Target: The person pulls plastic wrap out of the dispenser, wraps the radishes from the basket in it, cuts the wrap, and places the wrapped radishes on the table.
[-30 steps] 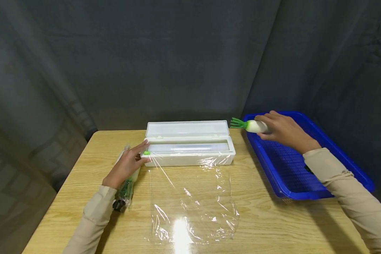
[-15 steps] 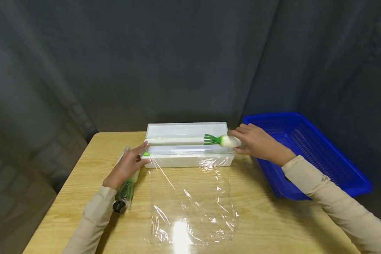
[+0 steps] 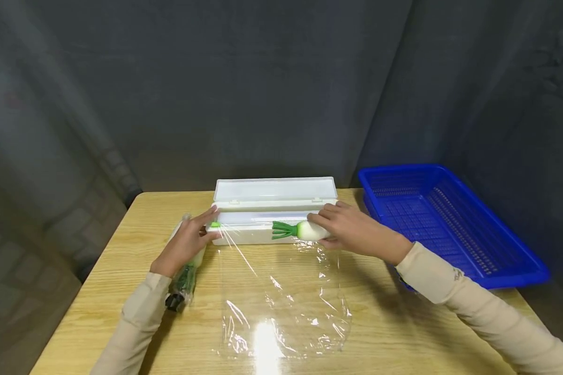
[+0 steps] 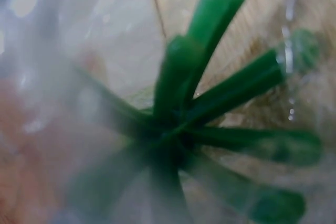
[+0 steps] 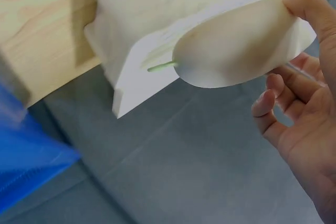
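Observation:
My right hand (image 3: 356,232) grips a white radish (image 3: 309,231) with green stalks, held level over the front edge of the white cling film dispenser (image 3: 251,237). In the right wrist view, thumb and fingers pinch the radish (image 5: 231,51) near its stalk end, and a thin green tail sticks out. My left hand (image 3: 183,247) holds the dispenser's left end, its thumb at the front. The lid stands open, showing the film roll (image 3: 248,217). A sheet of clear cling film (image 3: 286,297) extends forward over the table. The left wrist view shows green stalks (image 4: 236,85) under film.
A film-wrapped radish (image 3: 185,276) lies left of the dispenser, partly under my left wrist. At the right stands a blue plastic basket (image 3: 403,167). A dark curtain (image 3: 281,94) hangs behind the wooden table (image 3: 108,291).
My right hand has carried the radish leftward from above the basket to the dispenser's front edge. My left hand has stayed at the dispenser's left end.

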`<action>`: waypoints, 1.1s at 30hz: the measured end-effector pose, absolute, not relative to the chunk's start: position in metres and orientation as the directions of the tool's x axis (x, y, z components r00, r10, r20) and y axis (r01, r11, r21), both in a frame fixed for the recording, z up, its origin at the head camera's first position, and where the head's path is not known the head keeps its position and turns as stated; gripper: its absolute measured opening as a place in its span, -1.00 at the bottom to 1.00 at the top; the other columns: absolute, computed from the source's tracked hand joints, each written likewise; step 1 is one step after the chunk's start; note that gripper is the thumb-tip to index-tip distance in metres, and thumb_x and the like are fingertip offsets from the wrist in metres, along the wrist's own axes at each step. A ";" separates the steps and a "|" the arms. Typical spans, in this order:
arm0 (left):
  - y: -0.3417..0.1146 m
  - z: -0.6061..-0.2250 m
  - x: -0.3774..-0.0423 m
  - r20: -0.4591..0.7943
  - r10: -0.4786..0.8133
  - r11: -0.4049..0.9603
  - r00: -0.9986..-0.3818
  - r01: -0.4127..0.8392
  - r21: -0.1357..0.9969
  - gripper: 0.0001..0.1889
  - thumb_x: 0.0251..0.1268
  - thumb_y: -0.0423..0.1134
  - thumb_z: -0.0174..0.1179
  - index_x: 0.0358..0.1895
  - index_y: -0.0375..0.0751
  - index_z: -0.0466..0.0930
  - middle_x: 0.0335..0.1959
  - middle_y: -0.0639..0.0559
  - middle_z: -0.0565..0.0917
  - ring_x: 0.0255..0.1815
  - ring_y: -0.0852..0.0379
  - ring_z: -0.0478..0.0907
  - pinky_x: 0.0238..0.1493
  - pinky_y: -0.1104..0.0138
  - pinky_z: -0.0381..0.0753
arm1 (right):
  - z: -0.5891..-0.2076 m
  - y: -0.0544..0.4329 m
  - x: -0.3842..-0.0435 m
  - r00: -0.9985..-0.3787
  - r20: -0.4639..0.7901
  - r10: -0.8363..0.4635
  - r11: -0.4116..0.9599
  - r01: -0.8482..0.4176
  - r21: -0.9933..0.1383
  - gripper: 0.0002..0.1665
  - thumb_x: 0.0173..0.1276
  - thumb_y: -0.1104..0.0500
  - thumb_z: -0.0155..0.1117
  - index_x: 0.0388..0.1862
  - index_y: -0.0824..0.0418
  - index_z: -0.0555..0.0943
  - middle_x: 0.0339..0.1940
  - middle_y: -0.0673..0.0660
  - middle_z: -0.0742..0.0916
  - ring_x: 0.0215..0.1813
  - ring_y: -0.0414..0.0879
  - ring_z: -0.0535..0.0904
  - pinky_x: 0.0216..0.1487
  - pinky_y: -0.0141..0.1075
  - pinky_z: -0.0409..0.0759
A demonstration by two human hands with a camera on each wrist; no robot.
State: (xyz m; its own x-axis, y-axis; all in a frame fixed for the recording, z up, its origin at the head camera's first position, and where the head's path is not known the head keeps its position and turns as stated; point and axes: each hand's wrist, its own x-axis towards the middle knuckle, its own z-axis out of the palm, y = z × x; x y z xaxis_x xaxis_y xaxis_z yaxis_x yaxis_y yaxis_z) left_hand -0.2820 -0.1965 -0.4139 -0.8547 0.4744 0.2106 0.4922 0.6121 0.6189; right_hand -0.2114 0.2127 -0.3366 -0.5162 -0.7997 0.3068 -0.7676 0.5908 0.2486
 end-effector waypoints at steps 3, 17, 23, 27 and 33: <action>-0.197 -0.413 -0.282 0.212 0.475 0.613 -0.854 0.494 0.616 -0.33 0.49 -0.29 0.30 0.59 -0.27 0.29 0.66 -0.19 0.20 -0.13 -0.05 0.72 0.59 -0.34 -0.11 | -0.339 0.204 -0.209 -0.505 0.295 -0.811 0.577 -0.773 0.262 -0.38 0.20 -0.02 0.65 0.11 0.24 0.61 -0.19 0.05 0.77 -0.12 -0.02 0.67 -0.04 -0.09 0.67; -0.196 -0.415 -0.279 0.240 0.479 0.636 -0.844 0.523 0.568 -0.33 0.47 -0.33 0.31 0.57 -0.34 0.30 0.63 -0.28 0.23 -0.34 0.04 0.67 -0.03 0.08 0.60 | -0.353 0.168 -0.192 -0.456 0.275 -0.846 0.527 -0.791 0.311 -0.42 0.24 -0.08 0.58 0.05 0.20 0.54 -0.31 -0.02 0.68 -0.25 -0.11 0.54 -0.21 -0.26 0.58; -0.191 -0.414 -0.280 0.243 0.478 0.648 -0.844 0.526 0.551 -0.32 0.45 -0.33 0.33 0.56 -0.37 0.30 0.62 -0.31 0.24 -0.50 0.14 0.51 -0.27 0.26 0.50 | -0.364 0.153 -0.182 -0.451 0.235 -0.861 0.501 -0.835 0.230 -0.48 0.29 -0.10 0.53 0.00 0.18 0.54 -0.39 -0.07 0.67 -0.31 -0.17 0.51 -0.20 -0.29 0.59; -0.189 -0.415 -0.280 0.250 0.489 0.649 -0.836 0.540 0.536 -0.32 0.45 -0.34 0.33 0.55 -0.38 0.30 0.62 -0.33 0.23 -0.56 0.21 0.41 -0.37 0.31 0.48 | -0.370 0.148 -0.174 -0.469 0.160 -0.869 0.492 -0.853 0.173 -0.50 0.34 -0.13 0.51 0.01 0.16 0.55 -0.39 -0.09 0.68 -0.33 -0.22 0.44 -0.25 -0.36 0.51; -0.191 -0.416 -0.280 0.261 0.476 0.658 -0.839 0.538 0.527 -0.32 0.44 -0.34 0.33 0.55 -0.37 0.31 0.61 -0.33 0.24 -0.61 0.24 0.36 -0.43 0.34 0.44 | -0.380 0.142 -0.167 -0.502 0.065 -0.862 0.505 -0.863 0.024 -0.51 0.40 -0.11 0.45 0.10 0.15 0.57 -0.30 -0.07 0.71 -0.26 -0.25 0.46 -0.22 -0.45 0.52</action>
State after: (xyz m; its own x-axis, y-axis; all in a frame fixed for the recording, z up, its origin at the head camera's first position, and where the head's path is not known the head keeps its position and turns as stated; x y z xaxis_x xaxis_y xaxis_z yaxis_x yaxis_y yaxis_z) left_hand -0.2800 -0.1905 -0.4159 -0.8395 0.4765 0.2612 0.5376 0.6585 0.5267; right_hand -0.1666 0.1416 -0.3800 -0.5024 -0.8622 0.0652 -0.8630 0.5047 0.0242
